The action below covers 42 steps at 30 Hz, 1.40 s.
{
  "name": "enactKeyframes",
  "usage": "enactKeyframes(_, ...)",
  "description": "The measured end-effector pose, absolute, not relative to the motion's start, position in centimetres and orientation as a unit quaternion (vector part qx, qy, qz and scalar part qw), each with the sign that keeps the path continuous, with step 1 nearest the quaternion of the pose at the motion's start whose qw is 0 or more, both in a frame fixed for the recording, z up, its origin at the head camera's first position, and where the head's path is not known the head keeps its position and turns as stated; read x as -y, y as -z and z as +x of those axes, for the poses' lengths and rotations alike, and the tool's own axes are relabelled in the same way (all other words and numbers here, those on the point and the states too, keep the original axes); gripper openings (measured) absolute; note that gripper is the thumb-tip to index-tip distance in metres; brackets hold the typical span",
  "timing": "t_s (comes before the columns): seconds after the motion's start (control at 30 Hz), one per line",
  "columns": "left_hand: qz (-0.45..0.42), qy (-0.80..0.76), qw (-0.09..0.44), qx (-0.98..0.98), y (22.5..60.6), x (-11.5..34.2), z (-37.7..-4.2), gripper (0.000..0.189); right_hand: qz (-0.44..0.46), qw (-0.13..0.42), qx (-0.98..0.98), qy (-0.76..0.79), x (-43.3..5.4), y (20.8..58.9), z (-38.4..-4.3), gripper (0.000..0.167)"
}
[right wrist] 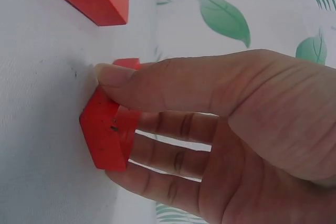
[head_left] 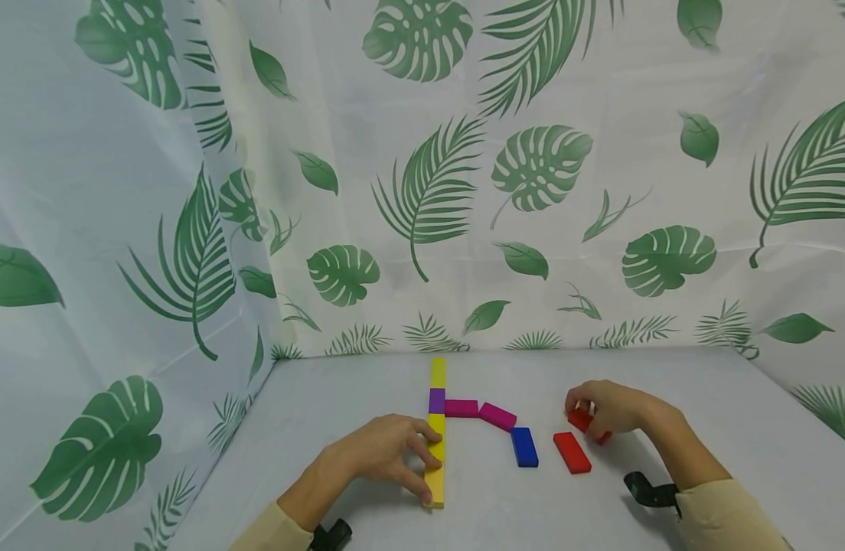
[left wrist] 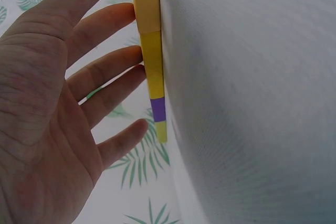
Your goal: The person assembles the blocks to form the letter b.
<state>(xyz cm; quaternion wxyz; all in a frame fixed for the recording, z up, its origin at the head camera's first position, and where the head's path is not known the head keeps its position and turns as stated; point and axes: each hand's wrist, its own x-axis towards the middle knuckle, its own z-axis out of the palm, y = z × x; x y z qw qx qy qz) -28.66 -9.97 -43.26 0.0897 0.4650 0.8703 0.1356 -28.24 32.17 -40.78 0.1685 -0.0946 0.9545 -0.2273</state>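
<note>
My left hand lies along the left side of a straight row of blocks, its fingertips touching the yellow blocks. In the left wrist view its fingers reach out fairly straight to the row's side. A purple block sits in the row, with another yellow block at the far end. At the right, my right hand pinches a red block between thumb and fingers, close over the table. Part of that block is hidden behind the thumb. A second red block lies just left of this hand.
Two magenta blocks extend rightward from the purple block, the outer one angled toward me. A blue block lies at their end. The white table backs onto a leaf-print curtain, which also hangs at the left.
</note>
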Motion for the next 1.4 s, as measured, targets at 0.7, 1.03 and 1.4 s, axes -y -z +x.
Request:
enactKeyframes(0.7, 0.458, -0.134, 0.097, -0.874, 43.0, 9.9, -28.6, 0.044, -0.122, 0.107, -0.954, 0.251, -31.4, 40.2, -28.2, 0.043)
enactKeyframes(1.03, 0.46, -0.132, 0.094, -0.873, 43.1, 9.9, -28.6, 0.044, -0.187, 0.101, -0.937, 0.279, -30.0, 39.5, -27.7, 0.043)
enactKeyframes(1.4, 0.454, -0.134, 0.102, -0.875, 43.0, 9.9, -28.6, 0.044, -0.258, 0.131, -0.913, 0.289, -27.6, 39.2, -27.4, 0.044)
